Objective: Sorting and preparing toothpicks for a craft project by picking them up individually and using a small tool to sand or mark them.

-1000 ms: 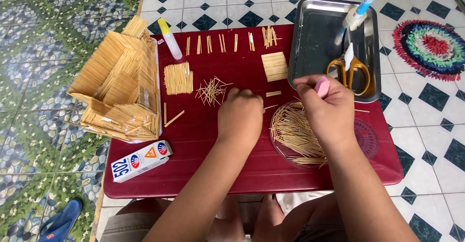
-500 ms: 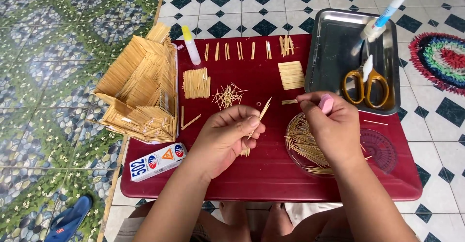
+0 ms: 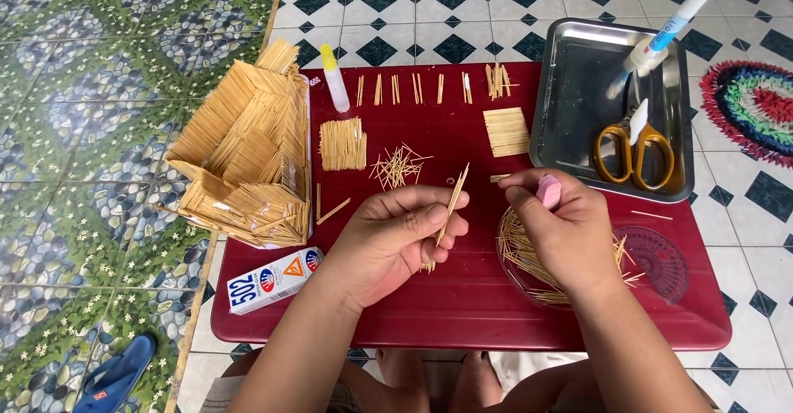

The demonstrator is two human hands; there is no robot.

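My left hand point(image 3: 396, 235) holds a small bunch of toothpicks point(image 3: 450, 206) tilted up to the right, above the red tray table point(image 3: 462, 306). My right hand point(image 3: 562, 227) grips a small pink tool point(image 3: 548, 191) between thumb and fingers, close to the toothpicks' upper tips. Beneath that hand lies a round clear lid full of loose toothpicks point(image 3: 520, 248). A house model built of toothpicks point(image 3: 248, 153) stands at the table's left edge.
Flat toothpick panels point(image 3: 342, 144) point(image 3: 506, 130), a loose pile point(image 3: 398, 166) and a row of short bundles point(image 3: 429, 87) lie on the table. A glue bottle point(image 3: 334, 78), a glue box point(image 3: 274, 280) and a steel tray point(image 3: 570, 132) with yellow scissors point(image 3: 636, 153) are around.
My left hand picked toothpicks off the table, turned palm up and raised them towards my right hand. The camera view shifted slightly.
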